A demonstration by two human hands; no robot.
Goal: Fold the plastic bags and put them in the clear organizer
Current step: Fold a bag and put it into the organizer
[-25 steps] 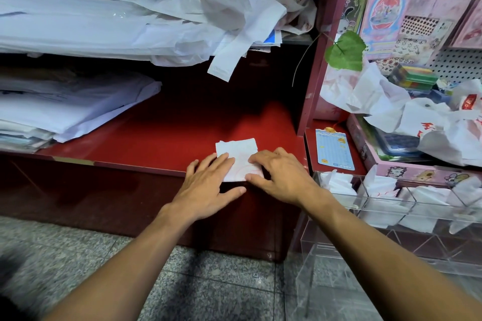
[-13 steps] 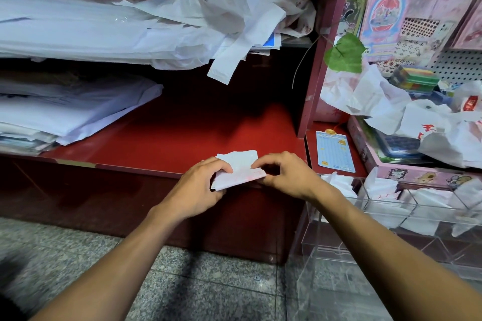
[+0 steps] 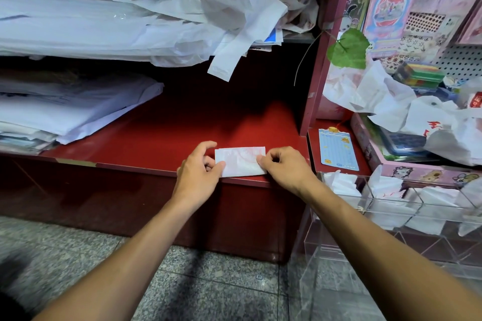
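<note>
A small folded white plastic bag (image 3: 241,161) with faint red print lies flat at the front edge of the red shelf (image 3: 161,138). My left hand (image 3: 199,172) pinches its left end with thumb and curled fingers. My right hand (image 3: 285,169) pinches its right end. The clear organizer (image 3: 365,200) stands to the right, below shelf level, with folded white bags in its compartments. Loose crumpled white bags (image 3: 234,8) pile on the upper shelf, and more loose bags (image 3: 407,109) lie on the right.
Stacks of flat white sheets (image 3: 65,109) fill the left of the red shelf. A red upright post (image 3: 317,73) divides the shelves. A blue card (image 3: 337,148), a pink box (image 3: 417,169), a green leaf (image 3: 348,48) and packaged goods on a pegboard sit at right. Grey stone floor below.
The bag went from a square pressed flat under both hands to a narrower strip folded over; both hands now pinch its ends at the shelf edge.
</note>
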